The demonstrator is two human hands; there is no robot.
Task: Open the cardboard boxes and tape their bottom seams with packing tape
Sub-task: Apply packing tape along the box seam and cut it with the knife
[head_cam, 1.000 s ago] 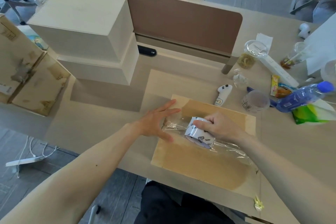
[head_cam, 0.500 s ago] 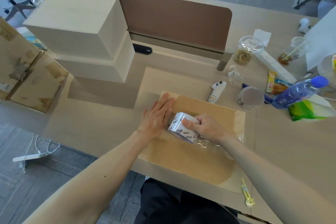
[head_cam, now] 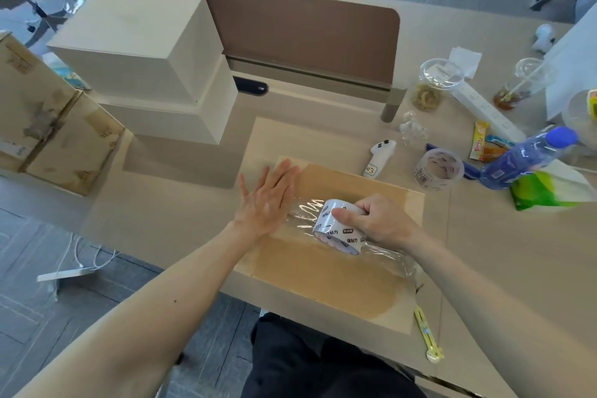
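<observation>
Flattened cardboard box (head_cam: 326,271) lying on the tabletop (head_cam: 517,268) at lower centre of the frame, its near edge reaching the tabletop's front edge; a strip of clear tape (head_cam: 387,257) stretched across it from centre toward the lower right, wrinkled and glinting. Left hand (head_cam: 268,200) pressed flat, palm down, at the box's left edge, fingers stretched out and slightly spread, gripping nothing, fingertips pointing to the upper right. Right hand (head_cam: 374,220) just right of it, fingers curled around the roll of packing tape (head_cam: 337,231), thumb on the outer white band; roll standing on edge on the cardboard, touching the clear strip. Second tape roll (head_cam: 437,168) to the right of centre, beside a small white controller (head_cam: 379,157); blue bottle (head_cam: 526,157) lying tilted at the right edge over a green packet (head_cam: 546,192). Yellow utility knife (head_cam: 428,338) near the tabletop's front edge, lower right. Two pale stacked boxes (head_cam: 142,68) at upper left; worn cardboard cartons (head_cam: 48,126) at the far left edge.
</observation>
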